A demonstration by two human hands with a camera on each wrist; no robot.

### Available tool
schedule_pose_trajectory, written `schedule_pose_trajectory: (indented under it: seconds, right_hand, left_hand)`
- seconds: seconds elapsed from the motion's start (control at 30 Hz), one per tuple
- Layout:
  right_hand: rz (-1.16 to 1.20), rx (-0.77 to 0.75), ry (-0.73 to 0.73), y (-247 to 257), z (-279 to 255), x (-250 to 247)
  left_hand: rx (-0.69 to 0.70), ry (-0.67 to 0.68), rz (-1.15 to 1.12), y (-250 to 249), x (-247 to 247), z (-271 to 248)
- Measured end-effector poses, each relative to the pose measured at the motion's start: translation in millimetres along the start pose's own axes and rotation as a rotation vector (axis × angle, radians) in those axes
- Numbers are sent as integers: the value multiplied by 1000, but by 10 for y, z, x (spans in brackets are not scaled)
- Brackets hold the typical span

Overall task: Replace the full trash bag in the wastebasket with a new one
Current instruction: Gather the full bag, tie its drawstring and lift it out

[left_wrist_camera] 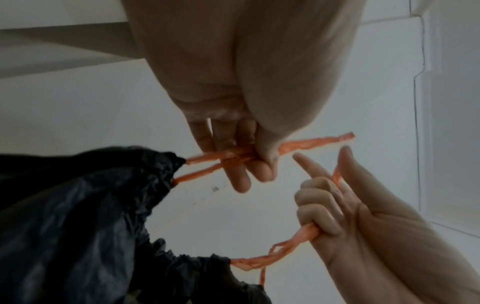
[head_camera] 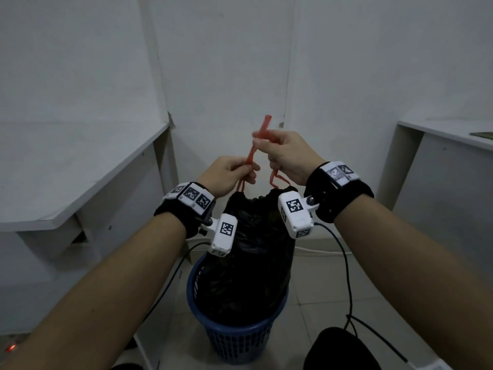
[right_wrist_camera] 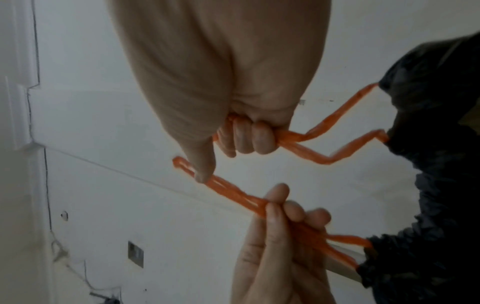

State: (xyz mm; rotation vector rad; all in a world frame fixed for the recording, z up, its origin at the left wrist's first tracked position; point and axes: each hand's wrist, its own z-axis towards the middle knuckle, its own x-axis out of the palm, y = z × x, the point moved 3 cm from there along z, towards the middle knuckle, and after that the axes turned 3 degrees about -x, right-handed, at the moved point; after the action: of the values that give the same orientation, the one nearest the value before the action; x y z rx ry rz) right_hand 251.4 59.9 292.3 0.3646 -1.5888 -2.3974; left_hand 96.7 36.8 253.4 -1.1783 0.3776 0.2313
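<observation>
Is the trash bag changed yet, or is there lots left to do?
Not yet. Done so far: the black trash bag has its mouth gathered shut. Right now the left hand and right hand each hold a loop of the orange drawstring, apparently to tie it. Still left: the bag sits in the blue wastebasket, so it must come out, and no new bag is in view.

Wastebasket point(head_camera: 234, 340): interior and far rim hidden behind black trash bag point(head_camera: 256, 252). Bag contents: not visible. Green item point(head_camera: 482, 135) on right desk: cut by frame edge, unidentifiable.
</observation>
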Motion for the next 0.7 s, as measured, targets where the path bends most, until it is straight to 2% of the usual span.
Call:
schedule_pose_trajectory:
  seconds: [0.1,0.2,0.27,0.43,0.6,0.7]
  right_hand:
    - [156,-21,-89,135,32,-115]
    - [340,-88,-186,374,118,-301]
    - [376,-102,-209,427,147,-371]
    - [267,-55,-137,181,56,-264]
    - [248,-28,-42,181,7,-116]
    - [247,-63,34,285,20,62]
  left_hand:
    - [-46,-114,-107,55,-75,10]
    - [-78,-150,-182,88,-117,10]
    - [-96,-173,-213,73,-125,14]
    - [-45,-314,-309,-81,-192,101]
    - [-87,-286,-192,0,-165,133]
    - [-187,-260,-178,58,-80,146]
